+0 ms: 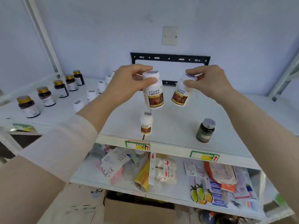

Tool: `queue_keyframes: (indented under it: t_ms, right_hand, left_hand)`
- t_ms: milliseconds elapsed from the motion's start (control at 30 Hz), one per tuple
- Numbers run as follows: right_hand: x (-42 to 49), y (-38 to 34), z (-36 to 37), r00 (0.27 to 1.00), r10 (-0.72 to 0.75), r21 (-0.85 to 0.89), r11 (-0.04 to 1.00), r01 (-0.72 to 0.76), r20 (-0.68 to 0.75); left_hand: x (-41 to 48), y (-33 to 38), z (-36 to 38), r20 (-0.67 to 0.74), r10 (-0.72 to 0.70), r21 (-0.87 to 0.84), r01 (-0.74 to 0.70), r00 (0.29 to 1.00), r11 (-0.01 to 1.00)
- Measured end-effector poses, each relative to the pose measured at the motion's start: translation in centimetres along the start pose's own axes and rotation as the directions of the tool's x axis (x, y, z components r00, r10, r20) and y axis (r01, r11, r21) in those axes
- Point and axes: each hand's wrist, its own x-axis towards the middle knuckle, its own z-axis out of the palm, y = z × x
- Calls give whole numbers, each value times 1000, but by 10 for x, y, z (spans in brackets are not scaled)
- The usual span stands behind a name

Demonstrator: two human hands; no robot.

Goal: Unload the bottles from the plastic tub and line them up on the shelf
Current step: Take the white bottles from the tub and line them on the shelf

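Observation:
My left hand (127, 81) grips a white bottle (153, 92) with a brown label by its cap, holding it upright above the white shelf (178, 126). A second matching white bottle (182, 92) hangs tilted from its cap in my right hand (208, 81). Below the left bottle, a third white bottle (146, 122) stands on the shelf near the front edge. A dark green bottle (205, 130) with a silver cap stands to the right. The plastic tub is out of view.
A row of dark bottles with gold caps (60, 88) and a row of white bottles (91, 94) stand on the shelf's left side. The lower shelf (178, 198) holds mask packets and sachets. A cardboard box (139, 209) sits underneath. A black bracket (169, 58) is on the wall.

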Motion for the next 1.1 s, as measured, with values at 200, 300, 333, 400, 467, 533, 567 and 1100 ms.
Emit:
queue_keyframes:
  t_ms: [200, 300, 333, 400, 467, 533, 567, 1100]
  right_hand:
    - [85, 18, 44, 989, -55, -48, 997, 63, 138]
    - [114, 32, 74, 970, -59, -90, 993, 82, 235]
    - [122, 37, 83, 964, -49, -103, 992, 79, 262]
    - [134, 45, 101, 954, -17, -141, 988, 62, 299]
    - [141, 52, 116, 946, 32, -160, 987, 21, 323]
    - [149, 60, 130, 936, 64, -180, 984, -2, 345]
    - [153, 65, 136, 931, 81, -189, 982, -13, 357]
    - [206, 108, 189, 892, 98, -160, 987, -29, 442]
  left_hand:
    - [67, -52, 7, 57, -85, 82, 81, 995, 993]
    - [86, -86, 14, 123, -146, 74, 138, 982, 988]
    - [92, -96, 17, 158, -162, 73, 152, 974, 986]
    - [101, -115, 23, 236, -178, 79, 163, 956, 983]
    - [108, -132, 28, 301, -187, 57, 178, 935, 982]
    - [114, -148, 33, 355, -197, 31, 199, 914, 979]
    - [117, -155, 36, 380, -198, 22, 205, 903, 978]
    - [143, -202, 62, 447, -279, 30, 297, 850, 954]
